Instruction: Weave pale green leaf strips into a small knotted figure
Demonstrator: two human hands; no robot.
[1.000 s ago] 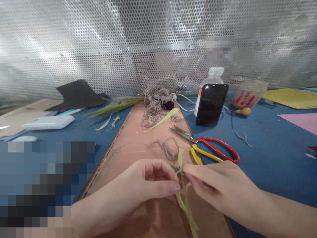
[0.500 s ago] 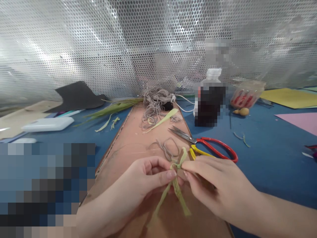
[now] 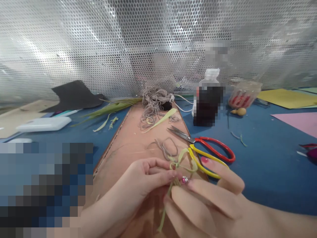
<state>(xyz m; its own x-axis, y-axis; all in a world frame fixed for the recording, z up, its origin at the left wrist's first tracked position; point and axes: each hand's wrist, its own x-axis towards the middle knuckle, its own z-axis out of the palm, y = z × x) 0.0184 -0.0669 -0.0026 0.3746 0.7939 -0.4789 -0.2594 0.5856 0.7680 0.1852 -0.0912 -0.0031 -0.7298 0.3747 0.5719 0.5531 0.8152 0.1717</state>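
Observation:
Thumb and index finger of my left hand (image 3: pixel 151 175) pinch a knotted pale green leaf strip (image 3: pixel 183 155), whose loops stand up above the fingertips. One tail of the strip hangs down below them. My right hand (image 3: pixel 210 198) is just to the right, its thumb raised and apart, its other fingers curled near the lower part of the strip; whether they grip it is hidden. Thin grey cord (image 3: pixel 169 147) lies just behind the strip. Scissors (image 3: pixel 192 140) with one red and one yellow handle rest beyond my right hand, blades towards the upper left.
A grey cord bundle (image 3: pixel 156 99) and a pale leaf piece (image 3: pixel 165 119) lie on the brown board (image 3: pixel 119 155). Behind right stand a bottle (image 3: pixel 208 105) and a clear container (image 3: pixel 245 94). A white case (image 3: pixel 44 124) lies left, near green leaves (image 3: pixel 114 107).
My right hand has left its pinch at the knot, turned and moved lower, with its thumb lifted. More of the yellow scissor handle shows. My left hand keeps its pinch.

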